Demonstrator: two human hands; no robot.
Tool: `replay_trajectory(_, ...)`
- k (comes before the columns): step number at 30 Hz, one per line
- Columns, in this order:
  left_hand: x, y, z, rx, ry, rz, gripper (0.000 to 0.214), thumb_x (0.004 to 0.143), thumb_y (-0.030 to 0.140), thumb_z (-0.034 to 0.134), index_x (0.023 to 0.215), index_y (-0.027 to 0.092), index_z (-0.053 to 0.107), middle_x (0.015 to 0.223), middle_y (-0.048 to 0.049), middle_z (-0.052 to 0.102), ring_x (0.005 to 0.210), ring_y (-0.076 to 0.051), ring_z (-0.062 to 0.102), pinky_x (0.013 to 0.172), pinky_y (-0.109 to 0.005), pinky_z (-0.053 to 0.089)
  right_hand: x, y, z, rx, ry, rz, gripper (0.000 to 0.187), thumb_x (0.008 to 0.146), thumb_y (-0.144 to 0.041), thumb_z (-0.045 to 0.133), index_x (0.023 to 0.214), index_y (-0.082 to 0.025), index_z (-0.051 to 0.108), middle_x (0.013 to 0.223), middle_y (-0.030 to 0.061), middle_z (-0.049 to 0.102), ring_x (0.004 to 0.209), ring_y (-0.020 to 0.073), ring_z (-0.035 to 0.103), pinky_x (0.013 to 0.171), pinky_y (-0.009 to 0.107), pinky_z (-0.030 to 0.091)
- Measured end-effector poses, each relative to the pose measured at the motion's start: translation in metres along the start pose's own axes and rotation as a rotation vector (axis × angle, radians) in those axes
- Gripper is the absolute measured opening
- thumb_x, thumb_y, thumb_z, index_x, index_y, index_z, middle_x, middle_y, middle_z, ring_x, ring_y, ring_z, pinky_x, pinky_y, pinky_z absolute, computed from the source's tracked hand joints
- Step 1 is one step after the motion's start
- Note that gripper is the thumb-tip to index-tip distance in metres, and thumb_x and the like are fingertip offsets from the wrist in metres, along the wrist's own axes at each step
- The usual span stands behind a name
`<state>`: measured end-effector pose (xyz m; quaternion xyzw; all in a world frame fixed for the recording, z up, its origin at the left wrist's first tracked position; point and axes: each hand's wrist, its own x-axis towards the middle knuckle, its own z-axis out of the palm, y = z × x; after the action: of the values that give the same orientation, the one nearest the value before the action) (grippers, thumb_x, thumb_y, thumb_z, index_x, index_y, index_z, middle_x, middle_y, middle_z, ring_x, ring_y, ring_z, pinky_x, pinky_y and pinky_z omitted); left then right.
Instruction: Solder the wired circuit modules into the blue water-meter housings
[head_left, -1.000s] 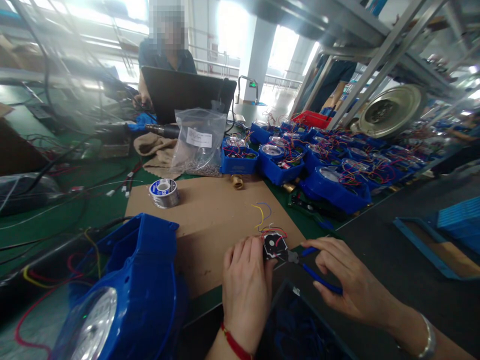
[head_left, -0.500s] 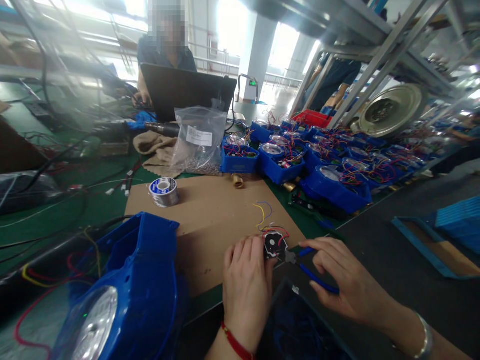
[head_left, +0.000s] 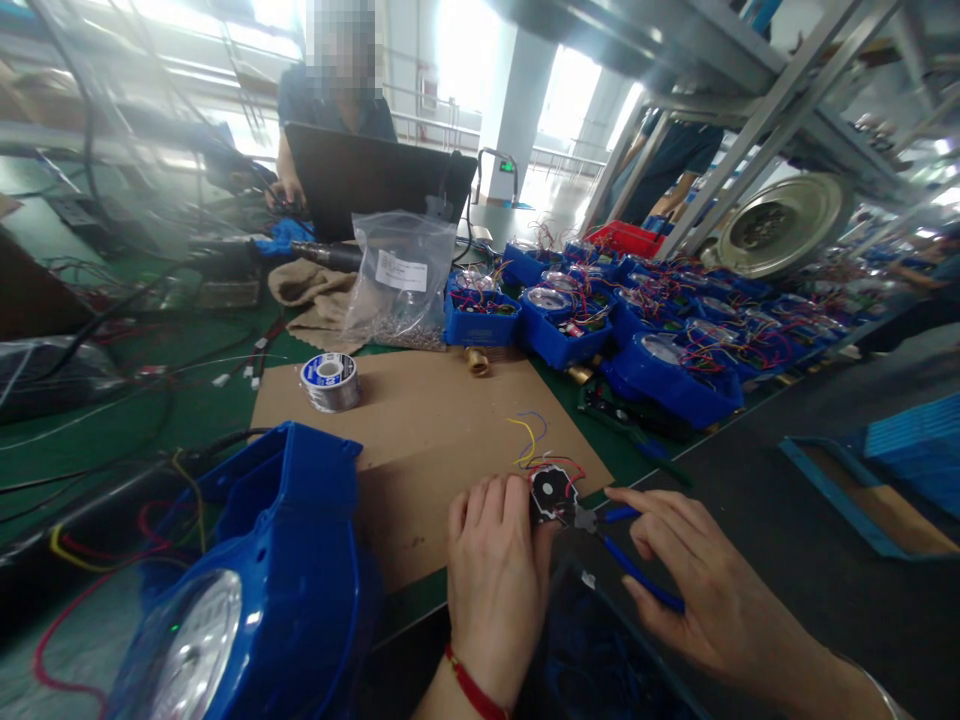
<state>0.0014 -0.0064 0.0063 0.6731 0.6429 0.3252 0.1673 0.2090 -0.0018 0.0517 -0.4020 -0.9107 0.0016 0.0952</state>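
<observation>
Leftmost, big blue meter housing [head_left: 285, 560] up close; beyond it, solder spool [head_left: 328, 381] on cardboard sheet [head_left: 420, 420]. Then left hand [head_left: 491, 570], fingers pressed together, pinching small black round part [head_left: 551, 492] with coloured wires at the cardboard's near edge. Next, blue-handled pliers [head_left: 622, 550], nose touching the part, gripped in right hand [head_left: 697, 580], fingers loosely closed round the handles. Farther right, blue trays [head_left: 660, 385].
</observation>
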Motion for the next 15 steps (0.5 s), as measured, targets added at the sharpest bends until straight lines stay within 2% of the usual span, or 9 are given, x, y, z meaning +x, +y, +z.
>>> replay_trajectory(8, -0.005, 0.002, 0.003, 0.113, 0.139, 0.048, 0.018, 0.085, 0.027, 0.066, 0.09, 0.021, 0.049, 0.086, -0.0009, 0.056, 0.086, -0.024, 0.051, 0.085, -0.043, 0.04, -0.011, -0.019, 0.006, 0.038, 0.012, 0.131, 0.014, 0.087, -0.017, 0.053, 0.095, -0.021, 0.042, 0.121, 0.0169, 0.052, 0.111, 0.0332, 0.047, 0.086, 0.051, 0.047)
replay_trajectory(15, -0.005, 0.001, 0.005, 0.133, 0.132, 0.063, 0.02, 0.084, 0.028, 0.067, 0.091, 0.021, 0.049, 0.086, -0.0011, 0.055, 0.086, -0.025, 0.051, 0.085, -0.044, 0.042, -0.017, -0.024, 0.006, 0.053, 0.037, 0.185, 0.011, 0.089, -0.02, 0.051, 0.091, -0.023, 0.04, 0.12, 0.0165, 0.053, 0.113, 0.0332, 0.047, 0.086, 0.053, 0.048)
